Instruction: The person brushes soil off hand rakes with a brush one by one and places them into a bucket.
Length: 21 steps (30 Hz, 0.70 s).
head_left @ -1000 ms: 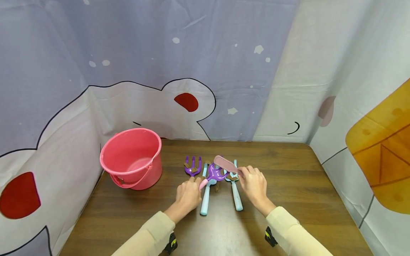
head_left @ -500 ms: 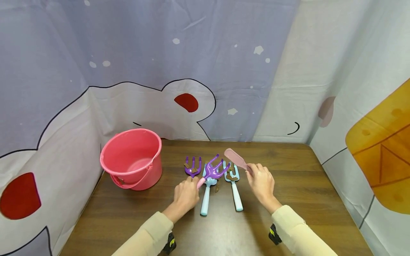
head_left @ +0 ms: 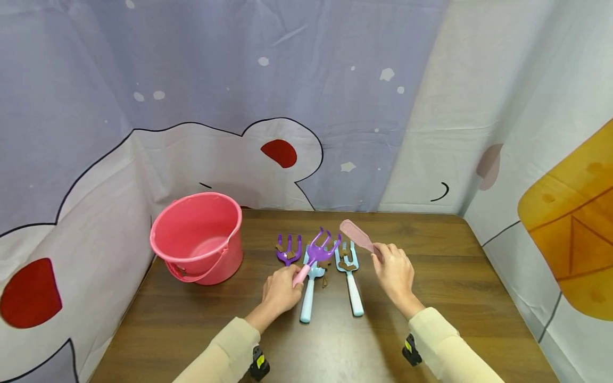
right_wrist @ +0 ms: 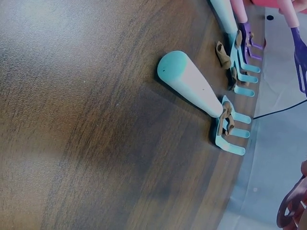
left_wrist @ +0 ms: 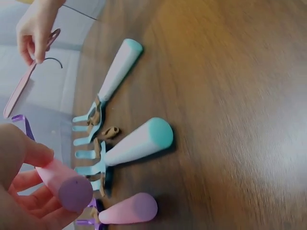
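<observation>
Left hand (head_left: 281, 290): your fingers and thumb are curled round the pink handle of the raised fork (head_left: 320, 252), little gap left; its purple tines point away from you, held up over the left blue fork (head_left: 308, 302). Right hand (head_left: 394, 271): thumb and fingers pinch the flat pink tool (head_left: 356, 234), blade clear of the table (head_left: 479, 298); right blue fork (head_left: 353, 292) lies near it, purple fork (head_left: 289, 256) by your left hand; brown pieces (head_left: 347, 266) sit among the tines.

Handling, judged by eye: the raised fork looks like light, stiff plastic; the smooth handle may slip or roll, so grip mid-handle; tines are probably the weakest part; the flat tool looks light and thin, best taken by its handle.

Markings: no brand, label or writing you could read; the yellow mark on the left wrist unit (head_left: 259, 363) is too small to make out.
</observation>
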### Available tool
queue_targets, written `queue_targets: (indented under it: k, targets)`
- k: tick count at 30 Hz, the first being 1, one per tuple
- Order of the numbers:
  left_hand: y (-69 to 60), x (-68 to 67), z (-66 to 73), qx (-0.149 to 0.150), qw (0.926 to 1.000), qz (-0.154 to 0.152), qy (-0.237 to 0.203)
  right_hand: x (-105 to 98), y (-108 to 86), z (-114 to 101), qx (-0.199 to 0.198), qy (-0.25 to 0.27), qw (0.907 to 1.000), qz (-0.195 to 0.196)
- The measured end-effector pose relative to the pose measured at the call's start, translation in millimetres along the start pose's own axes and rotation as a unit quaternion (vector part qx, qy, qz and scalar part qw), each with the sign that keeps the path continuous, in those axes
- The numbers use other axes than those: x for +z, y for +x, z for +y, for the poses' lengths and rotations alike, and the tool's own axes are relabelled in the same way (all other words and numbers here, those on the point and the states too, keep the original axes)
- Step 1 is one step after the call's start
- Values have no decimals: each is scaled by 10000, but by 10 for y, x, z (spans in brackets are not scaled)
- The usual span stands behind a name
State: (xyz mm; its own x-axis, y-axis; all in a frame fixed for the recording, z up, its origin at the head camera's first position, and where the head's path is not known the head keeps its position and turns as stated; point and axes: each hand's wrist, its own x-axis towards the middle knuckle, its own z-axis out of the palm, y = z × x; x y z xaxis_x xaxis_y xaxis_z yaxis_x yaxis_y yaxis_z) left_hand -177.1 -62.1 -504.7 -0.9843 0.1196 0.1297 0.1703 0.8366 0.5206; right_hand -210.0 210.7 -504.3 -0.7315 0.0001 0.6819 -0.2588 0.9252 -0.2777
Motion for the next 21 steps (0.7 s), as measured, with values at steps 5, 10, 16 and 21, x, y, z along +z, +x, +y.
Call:
queue_targets:
  k: [5,10,16,21]
  targets:
    - [25,-13,7,-317,9956,-273,-839,4,13,-6,-57,64,9998,184]
    - [48,-13,18,-609,9868,-433,-1439,33,12,-1,-128,199,9986,468]
    - [58,3,37,-972,9674,-622,-2255,6,24,-19,-129,178,9991,373]
    - [66,50,41,-1195,9378,-861,-3144,7,30,-15,-98,136,9995,258]
